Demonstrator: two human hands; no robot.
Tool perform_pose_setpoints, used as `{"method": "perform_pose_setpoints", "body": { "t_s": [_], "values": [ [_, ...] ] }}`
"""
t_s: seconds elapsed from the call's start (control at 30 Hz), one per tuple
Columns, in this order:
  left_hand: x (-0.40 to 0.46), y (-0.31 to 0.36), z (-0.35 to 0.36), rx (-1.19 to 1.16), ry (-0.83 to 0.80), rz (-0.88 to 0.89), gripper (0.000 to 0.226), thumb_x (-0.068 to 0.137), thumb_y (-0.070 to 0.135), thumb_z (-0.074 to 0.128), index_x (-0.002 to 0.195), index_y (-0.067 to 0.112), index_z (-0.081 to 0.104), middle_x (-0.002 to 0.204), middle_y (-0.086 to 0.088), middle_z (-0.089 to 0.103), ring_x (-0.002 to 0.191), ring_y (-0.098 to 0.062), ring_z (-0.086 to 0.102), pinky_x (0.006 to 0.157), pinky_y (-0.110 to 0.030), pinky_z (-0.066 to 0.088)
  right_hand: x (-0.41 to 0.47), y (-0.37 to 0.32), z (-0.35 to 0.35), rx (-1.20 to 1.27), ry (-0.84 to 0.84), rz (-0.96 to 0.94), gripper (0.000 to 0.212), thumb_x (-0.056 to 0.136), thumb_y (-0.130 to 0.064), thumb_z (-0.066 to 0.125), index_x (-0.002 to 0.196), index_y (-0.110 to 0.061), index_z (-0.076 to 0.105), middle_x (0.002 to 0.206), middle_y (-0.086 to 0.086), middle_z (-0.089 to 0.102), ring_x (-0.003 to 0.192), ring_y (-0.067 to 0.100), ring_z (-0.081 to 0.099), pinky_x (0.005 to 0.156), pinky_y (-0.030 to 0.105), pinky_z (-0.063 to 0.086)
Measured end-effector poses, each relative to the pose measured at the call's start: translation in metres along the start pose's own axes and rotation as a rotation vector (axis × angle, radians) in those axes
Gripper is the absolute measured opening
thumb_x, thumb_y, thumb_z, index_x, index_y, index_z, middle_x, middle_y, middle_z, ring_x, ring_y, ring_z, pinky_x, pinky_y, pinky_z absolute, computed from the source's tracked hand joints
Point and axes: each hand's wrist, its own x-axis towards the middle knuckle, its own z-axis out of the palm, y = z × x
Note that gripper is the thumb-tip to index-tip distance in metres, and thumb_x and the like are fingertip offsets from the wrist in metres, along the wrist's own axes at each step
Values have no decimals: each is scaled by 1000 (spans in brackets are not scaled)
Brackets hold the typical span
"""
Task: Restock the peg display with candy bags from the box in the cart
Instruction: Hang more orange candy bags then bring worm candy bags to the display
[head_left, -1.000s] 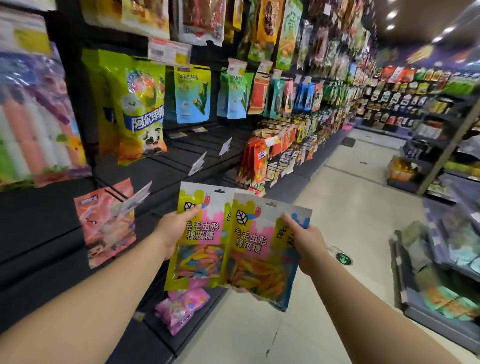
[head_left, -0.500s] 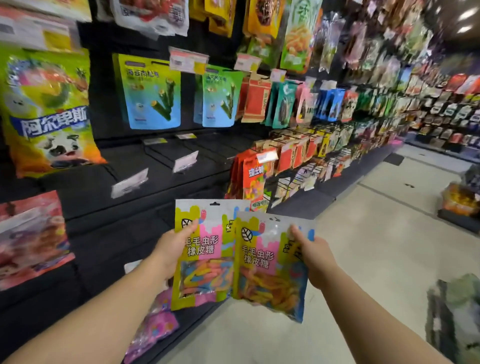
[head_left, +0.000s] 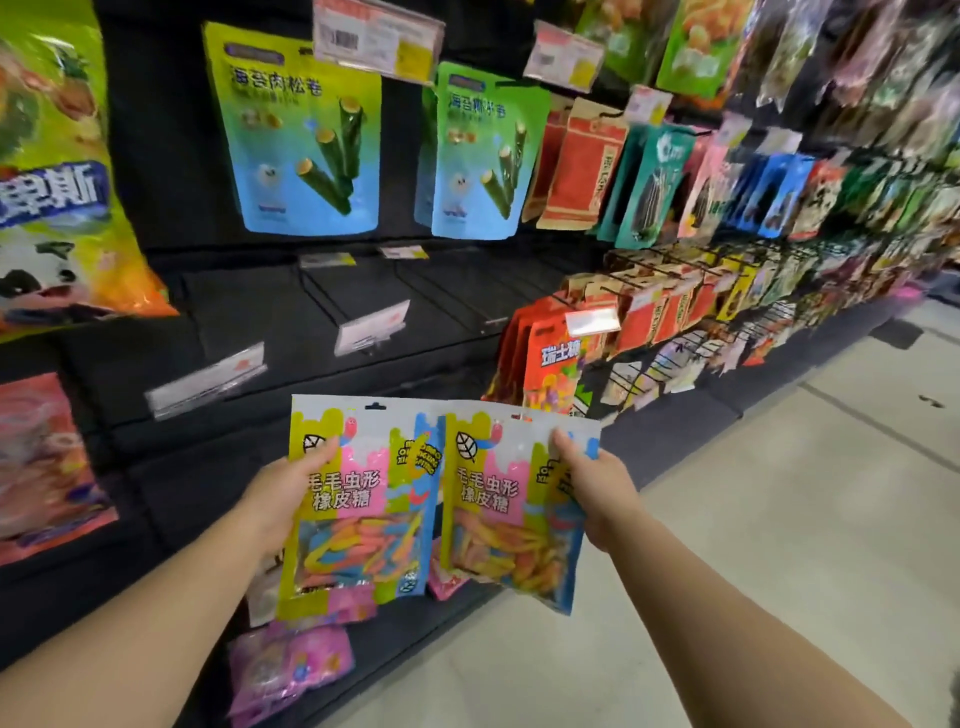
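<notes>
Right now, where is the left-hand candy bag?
Low centre of the head view: the left hand holds the left-hand candy bag beside the right-hand bag, below empty pegs.

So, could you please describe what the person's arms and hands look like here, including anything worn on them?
Both forearms are bare as far as the frame shows: no sleeves, gloves, watch or bracelet in view. The left hand and the right hand carry no rings that can be seen on the visible fingers. The upper arms lie outside the picture.
</notes>
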Motion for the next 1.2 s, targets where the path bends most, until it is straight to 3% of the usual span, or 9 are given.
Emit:
{"method": "perform_pose_setpoints", "body": {
  "t_s": [0.13,0.27,0.37,0.47,0.6,0.67,0.8,1.0,1.2],
  "values": [
    [23,17,4,5,69,4,35,92,40,64,114,13,70,104,-20,75,98,-38,72,95,-54,53,52,-26,9,-35,-7,-51,47,74,-59,72,86,-14,67,101,17,72,101,42,68,84,65,54],
    [47,17,-6,-112,101,-4,28,98,33,57,111,12,70,88,-14,78,70,-27,76,59,-39,61,88,-37,26,-19,-31,-94,42,84,-50,72,105,-14,68,107,8,70,98,28,67,76,40,57],
    [62,12,-7,-165,119,4,32,97,32,57,116,9,69,89,-14,78,70,-25,76,78,-40,57,117,-44,38,-40,-86,-111,34,87,-45,70,98,-13,68,103,9,71,92,28,68,71,39,56],
    [68,10,3,-162,137,37,24,100,27,55,109,11,69,80,-7,78,65,-16,75,67,-32,55,143,-54,50,-38,-160,-78,38,87,-46,70,96,-8,68,91,11,68,82,29,67,69,46,57],
    [76,6,19,-191,177,43,35,96,32,58,124,13,67,113,-16,74,95,-28,72,83,-39,51,180,-58,58,-84,-202,-76,41,86,-51,69,86,-10,66,93,12,72,89,33,70,81,56,59],
    [78,2,30,-199,205,38,33,95,34,58,121,16,68,114,-14,74,98,-29,71,84,-39,51,200,-59,60,-87,-230,-85,50,81,-56,70,89,-7,66,93,15,71,90,36,70,79,59,58],
    [77,-4,59,-196,229,15,31,96,35,56,116,15,69,111,-17,74,94,-31,72,83,-41,53,232,-60,64,-97,-344,-115,43,83,-51,71,84,-8,66,87,17,66,81,29,66,76,42,54],
    [72,-22,85,-200,269,4,53,84,40,64,127,10,65,119,-18,71,114,-37,66,110,-54,41,257,-55,76,-77,-459,-41,56,80,-52,73,102,-1,66,91,15,70,82,31,69,77,54,58],
    [72,-20,116,-190,287,62,56,77,36,68,122,4,67,116,-21,72,111,-38,67,106,-52,46,269,-52,82,-25,-507,-26,46,80,-48,76,102,-9,67,95,9,67,84,28,65,64,38,57]
  ]
}}
